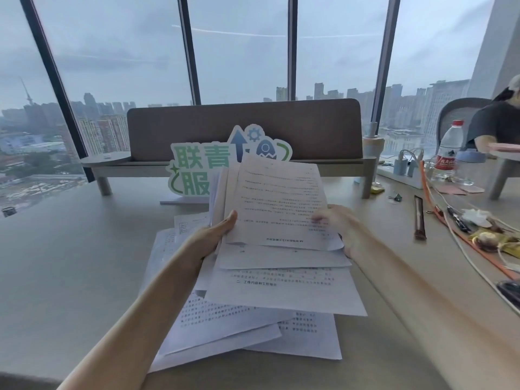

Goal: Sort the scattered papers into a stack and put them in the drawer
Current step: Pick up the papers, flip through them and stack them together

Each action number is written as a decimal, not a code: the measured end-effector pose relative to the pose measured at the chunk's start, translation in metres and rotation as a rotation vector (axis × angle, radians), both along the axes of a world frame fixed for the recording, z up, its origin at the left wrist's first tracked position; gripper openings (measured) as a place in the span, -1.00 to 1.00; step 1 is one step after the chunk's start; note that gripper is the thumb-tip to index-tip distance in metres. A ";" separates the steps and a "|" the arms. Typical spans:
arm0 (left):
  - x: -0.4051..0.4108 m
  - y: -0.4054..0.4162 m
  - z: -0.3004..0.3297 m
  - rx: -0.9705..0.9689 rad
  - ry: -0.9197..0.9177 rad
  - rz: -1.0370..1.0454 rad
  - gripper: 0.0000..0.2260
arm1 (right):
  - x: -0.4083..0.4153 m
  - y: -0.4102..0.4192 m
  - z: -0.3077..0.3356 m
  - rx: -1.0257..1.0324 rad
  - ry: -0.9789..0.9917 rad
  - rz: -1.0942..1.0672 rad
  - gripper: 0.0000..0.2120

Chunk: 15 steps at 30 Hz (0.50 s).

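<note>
I hold a loose bundle of printed white papers (277,198) tilted up above the desk. My left hand (209,239) grips its left edge, thumb on top. On the bundle's right edge, my right hand (342,223) pinches the sheets with the thumb on the front page. Lower sheets of the bundle (281,294) sag toward me. More scattered papers (225,327) lie flat on the desk (70,263) beneath. No drawer is in view.
A green-lettered sign (197,170) stands behind the papers, before a brown desk divider (244,128). At right lie cables (461,249), a pen (419,218), a water bottle (448,153) and a power strip (402,170). Another person (495,125) sits far right.
</note>
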State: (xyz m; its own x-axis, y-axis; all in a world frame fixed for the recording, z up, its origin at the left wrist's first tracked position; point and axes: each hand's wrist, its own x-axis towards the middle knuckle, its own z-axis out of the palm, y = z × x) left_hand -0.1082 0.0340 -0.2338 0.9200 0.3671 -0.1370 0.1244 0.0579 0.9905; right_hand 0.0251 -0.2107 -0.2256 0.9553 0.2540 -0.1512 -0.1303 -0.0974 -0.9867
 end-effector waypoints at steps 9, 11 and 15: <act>-0.003 -0.018 0.003 0.004 0.025 -0.062 -0.69 | -0.008 0.001 -0.015 0.069 -0.026 0.163 -0.74; -0.004 -0.020 0.005 -0.014 -0.008 -0.081 -0.76 | -0.009 0.000 -0.008 0.038 -0.092 0.122 -0.67; -0.001 -0.024 0.013 -0.024 -0.072 -0.114 -0.75 | -0.012 -0.006 0.012 0.039 -0.237 0.100 -0.70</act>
State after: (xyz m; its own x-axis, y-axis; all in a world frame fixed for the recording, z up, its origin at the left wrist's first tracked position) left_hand -0.1087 0.0103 -0.2208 0.9635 0.2567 -0.0763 0.0598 0.0714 0.9957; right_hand 0.0133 -0.2169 -0.2138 0.9327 0.3503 0.0861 0.1138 -0.0593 -0.9917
